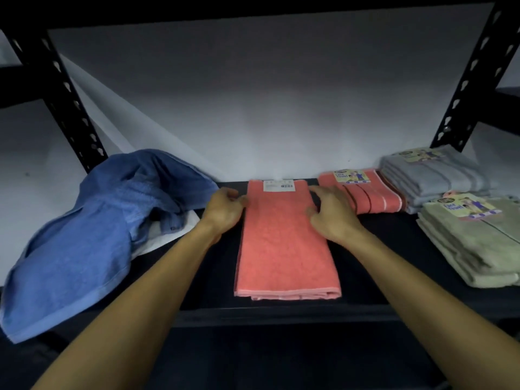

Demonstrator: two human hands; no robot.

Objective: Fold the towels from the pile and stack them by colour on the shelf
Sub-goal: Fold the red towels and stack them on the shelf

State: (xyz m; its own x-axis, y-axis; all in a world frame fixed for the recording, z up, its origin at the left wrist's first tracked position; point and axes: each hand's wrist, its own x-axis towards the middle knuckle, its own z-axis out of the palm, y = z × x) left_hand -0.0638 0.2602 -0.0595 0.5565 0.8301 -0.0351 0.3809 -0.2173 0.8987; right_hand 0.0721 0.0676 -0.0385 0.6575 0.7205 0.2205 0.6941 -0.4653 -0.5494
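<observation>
Our salmon-pink terry towel (284, 243), folded into a long strip, lies near-to-far mid-shelf. Left hand (223, 208) pinches its far-left edge; right hand (332, 213) presses its far-right side, fingers loosely curled.

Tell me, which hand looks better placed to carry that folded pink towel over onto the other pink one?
Probably the right hand. It rests on the coral towel at the edge nearest the striped coral towel, which lies to the right. The left hand grips the far-side edge, beside the blue pile.
</observation>
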